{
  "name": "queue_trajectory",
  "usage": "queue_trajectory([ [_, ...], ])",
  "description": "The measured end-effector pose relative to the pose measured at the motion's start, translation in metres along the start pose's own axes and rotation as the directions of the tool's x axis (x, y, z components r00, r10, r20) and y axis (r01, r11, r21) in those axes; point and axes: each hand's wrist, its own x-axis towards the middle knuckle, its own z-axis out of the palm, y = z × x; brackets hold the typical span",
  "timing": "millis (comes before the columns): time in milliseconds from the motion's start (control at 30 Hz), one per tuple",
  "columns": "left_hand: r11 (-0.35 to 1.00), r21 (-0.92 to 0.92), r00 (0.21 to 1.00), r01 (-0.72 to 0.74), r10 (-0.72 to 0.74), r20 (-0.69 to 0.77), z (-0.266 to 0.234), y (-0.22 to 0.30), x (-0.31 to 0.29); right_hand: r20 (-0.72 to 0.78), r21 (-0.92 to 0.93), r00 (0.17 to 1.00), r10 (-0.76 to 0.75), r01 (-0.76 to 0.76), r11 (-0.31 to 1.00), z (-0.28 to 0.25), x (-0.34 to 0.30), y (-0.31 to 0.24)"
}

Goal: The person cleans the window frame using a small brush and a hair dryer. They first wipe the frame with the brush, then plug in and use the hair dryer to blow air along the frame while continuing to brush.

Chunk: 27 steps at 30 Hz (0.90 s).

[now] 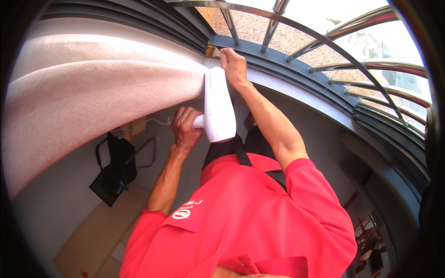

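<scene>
My left hand [185, 126] is closed round the handle of a white hair dryer [219, 109]. Its barrel points away from me, the nozzle end beside the edge of a pale, textured curtain [106, 83]. A white cord trails left from behind this hand. Farther off, my right hand [234, 68] reaches the corner of the grey window frame. Its fingers are closed on a small brush [212, 52] with a yellow-brown part, which touches the frame's lower corner. The grip is partly hidden by the fingers.
Shiny metal bars [366, 21] stand outside the window, past the grey sliding track [296, 76]. A white sill edge runs along it. Below to the left are a black chair [113, 171] and a tan surface [99, 227]. Furniture shows at the lower right.
</scene>
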Motion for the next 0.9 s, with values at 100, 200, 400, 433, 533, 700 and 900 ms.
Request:
queue_trajectory([
  [100, 1.000, 0.007, 1.000, -0.001, 0.001, 0.008, -0.002, -0.003, 0.001, -0.252, -0.125, 0.967, -0.043, 0.012, 0.992, -0.005, 0.005, 0.005],
  [200, 1.000, 0.001, 1.000, 0.009, -0.009, -0.009, 0.000, -0.007, 0.000, -0.149, 0.011, 0.987, -0.057, 0.059, 0.998, -0.008, -0.002, -0.012],
  [400, 1.000, 0.008, 1.000, 0.013, -0.013, 0.022, 0.003, -0.016, -0.004, -0.183, -0.094, 0.982, 0.035, -0.053, 0.994, 0.025, 0.011, 0.001],
  [433, 1.000, 0.010, 1.000, 0.019, -0.019, 0.018, 0.004, -0.017, -0.003, -0.218, -0.138, 0.976, 0.004, -0.034, 0.990, 0.019, 0.012, -0.004],
  [533, 1.000, 0.002, 1.000, -0.009, 0.009, 0.006, 0.002, -0.016, -0.001, -0.338, 0.081, 0.935, 0.108, -0.086, 0.993, 0.005, 0.001, -0.020],
  [700, 1.000, 0.001, 1.000, -0.027, 0.027, 0.012, 0.002, -0.021, 0.008, -0.175, -0.002, 0.946, 0.272, -0.277, 0.961, 0.039, 0.021, -0.002],
  [900, 0.997, -0.061, 0.999, 0.044, -0.043, 0.027, -0.006, -0.018, 0.014, -0.252, 0.514, 0.781, 0.571, -0.392, 0.763, 0.058, 0.007, -0.007],
])
